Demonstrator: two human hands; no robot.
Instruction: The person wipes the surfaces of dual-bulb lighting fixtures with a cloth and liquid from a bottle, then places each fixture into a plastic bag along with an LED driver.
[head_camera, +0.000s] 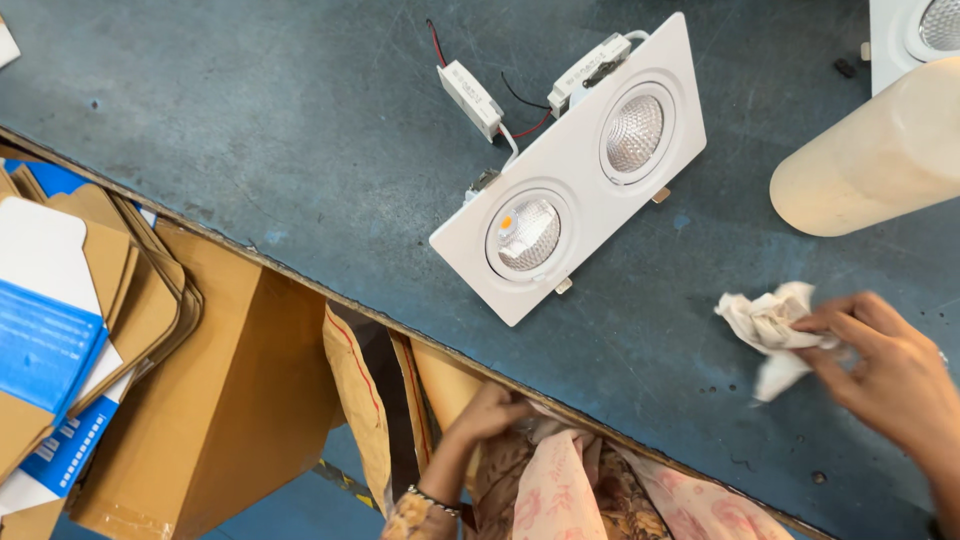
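Observation:
A white rectangular twin downlight fixture (580, 165) lies face up on the blue-grey worktable (280, 130), with two round reflector lamps. Red, black and white wires join it to a small white driver box (470, 98) behind it. My right hand (890, 375) rests on the table at the lower right, its fingers closed on a crumpled white cloth (770, 325). My left hand (490, 412) is below the table's near edge, resting against patterned fabric in my lap, its fingers curled with nothing seen in them.
A cream cylinder (875, 155) lies at the right, with part of another white fixture (915, 35) behind it. Below the table edge on the left stand brown cardboard boxes (215, 400) and a stack of flat blue-and-white cartons (60, 330).

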